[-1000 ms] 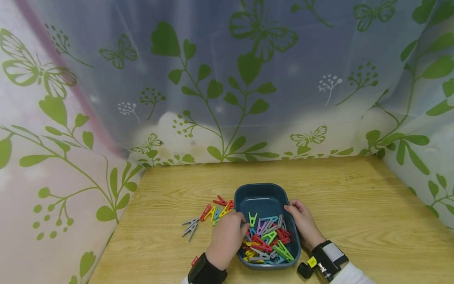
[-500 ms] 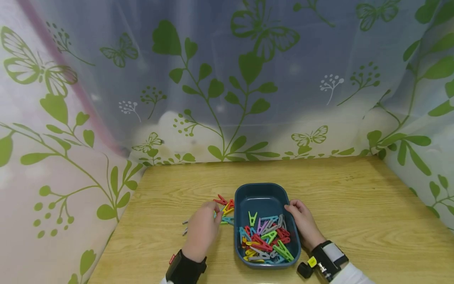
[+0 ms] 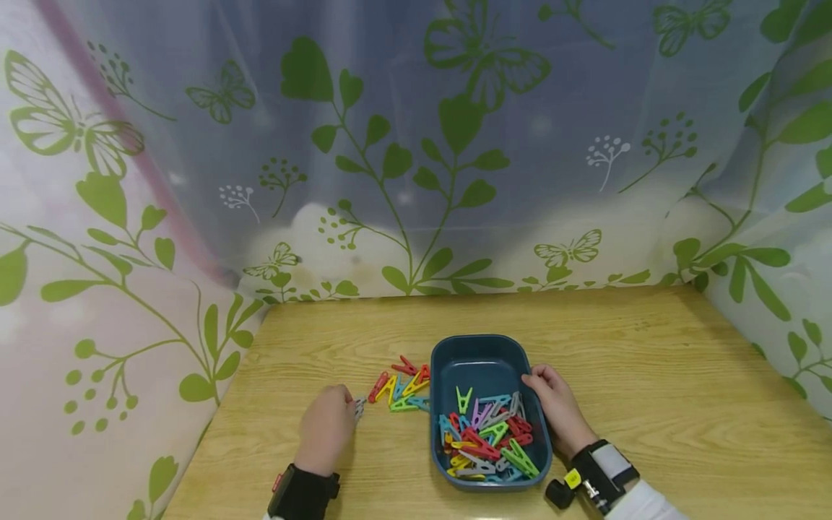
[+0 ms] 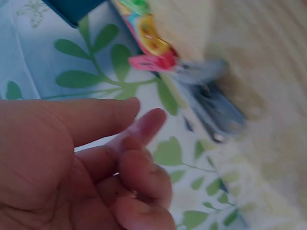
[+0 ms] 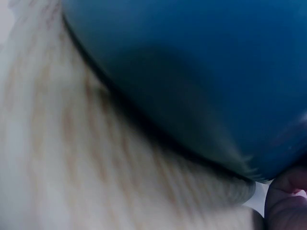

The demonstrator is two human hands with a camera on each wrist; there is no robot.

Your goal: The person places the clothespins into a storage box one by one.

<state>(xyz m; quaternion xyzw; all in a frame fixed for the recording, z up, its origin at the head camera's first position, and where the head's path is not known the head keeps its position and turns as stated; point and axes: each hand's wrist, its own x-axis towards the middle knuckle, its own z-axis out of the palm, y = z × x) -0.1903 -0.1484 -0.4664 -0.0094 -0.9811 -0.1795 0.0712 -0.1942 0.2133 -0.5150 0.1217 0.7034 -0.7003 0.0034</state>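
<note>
My left hand (image 3: 328,427) is over the table beside the grey clothespins (image 4: 206,96), which it partly hides in the head view. In the left wrist view its fingers are loosely bent, apart from the clothespins, and hold nothing. My right hand (image 3: 560,406) grips the right rim of a dark blue plastic bin (image 3: 477,352), thumb at the edge. Inside the bin, mostly toward the near end, lies a heap of clothespins (image 3: 481,444) in red, green, yellow, grey, blue and purple.
Between my left hand and the bin lies a loose cluster of coloured clothespins (image 3: 401,387), some against the bin's left side. A curtain (image 3: 416,180) printed with leaves and butterflies encloses the wooden table (image 3: 617,347) at the back and both sides.
My left hand has moved from the bin's left rim leftward across the loose clothespins to the grey ones. My right hand has stayed on the bin, which has not visibly moved.
</note>
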